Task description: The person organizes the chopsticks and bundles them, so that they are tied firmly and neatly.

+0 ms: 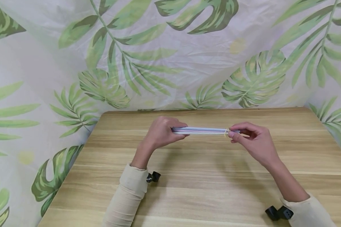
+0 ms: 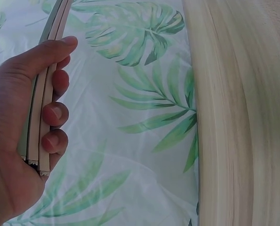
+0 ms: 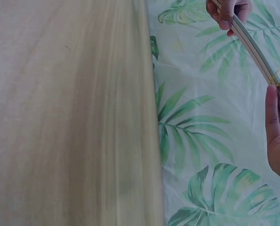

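Note:
A bundle of long, thin pastel sticks (image 1: 204, 130) is held level above the table, one end in each hand. In the left wrist view the sticks (image 2: 46, 101) look flat-sided, with small notches at their ends. My left hand (image 1: 164, 130) grips the left end, thumb on one side and fingers curled round the other. A thin yellow rubber band (image 1: 226, 132) loops round the bundle near its right end. Right at that band, my right hand (image 1: 257, 142) pinches the end between thumb and fingers. The right wrist view also has the band (image 3: 275, 77) beside the fingertips.
Below the hands lies a wood-grain table (image 1: 187, 189). A leaf-print cloth (image 1: 193, 63) hangs behind its far edge and along both sides. Small black devices are worn at the left cuff (image 1: 133, 183) and right cuff (image 1: 307, 211).

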Tool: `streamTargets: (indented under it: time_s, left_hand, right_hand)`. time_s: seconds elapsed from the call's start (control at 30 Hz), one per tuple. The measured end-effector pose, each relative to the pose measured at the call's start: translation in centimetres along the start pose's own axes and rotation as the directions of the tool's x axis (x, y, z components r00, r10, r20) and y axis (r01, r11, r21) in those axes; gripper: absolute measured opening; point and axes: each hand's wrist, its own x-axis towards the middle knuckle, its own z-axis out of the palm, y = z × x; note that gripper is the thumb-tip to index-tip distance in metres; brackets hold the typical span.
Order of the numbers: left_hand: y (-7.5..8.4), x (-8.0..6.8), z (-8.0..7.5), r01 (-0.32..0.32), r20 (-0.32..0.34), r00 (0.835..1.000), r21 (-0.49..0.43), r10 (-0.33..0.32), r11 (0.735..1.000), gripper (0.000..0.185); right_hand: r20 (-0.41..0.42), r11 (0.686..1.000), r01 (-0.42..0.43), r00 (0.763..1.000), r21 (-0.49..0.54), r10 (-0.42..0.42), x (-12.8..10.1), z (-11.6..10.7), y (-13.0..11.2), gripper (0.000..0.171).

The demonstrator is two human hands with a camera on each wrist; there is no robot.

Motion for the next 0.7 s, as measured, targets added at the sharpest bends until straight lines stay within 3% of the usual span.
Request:
streamTargets:
  time_s: [0.2, 0.43, 0.53, 0.7]
  left_hand:
    - [-0.1, -0.1, -0.1, 0.021, 0.018, 1.0, 0.01, -0.021, 1.0, 0.018]
    - [0.0, 0.0, -0.5, 0.043, 0.017, 0.999, 0.023, -0.043, 0.999, 0.017]
    - [0.0, 0.0, -0.5, 0.062, 0.013, 0.998, 0.023, -0.062, 0.998, 0.017]
    - [0.2, 0.0, -0.3, 0.077, 0.012, 0.997, 0.032, -0.078, 0.997, 0.018]
  right_hand:
    - [0.011, 0.984, -0.045, 0.999, -0.174, 0.047, 0.5, -0.2, -0.3, 0.018]
    - [0.018, 0.969, -0.109, 0.993, -0.221, 0.116, 1.0, 0.0, -0.5, 0.029]
    - [0.021, 0.971, -0.04, 0.999, -0.236, 0.047, 1.1, 0.5, -0.2, 0.033]
    - [-0.007, 0.946, 0.096, 0.995, -0.309, -0.104, 1.3, 1.0, 0.1, 0.025]
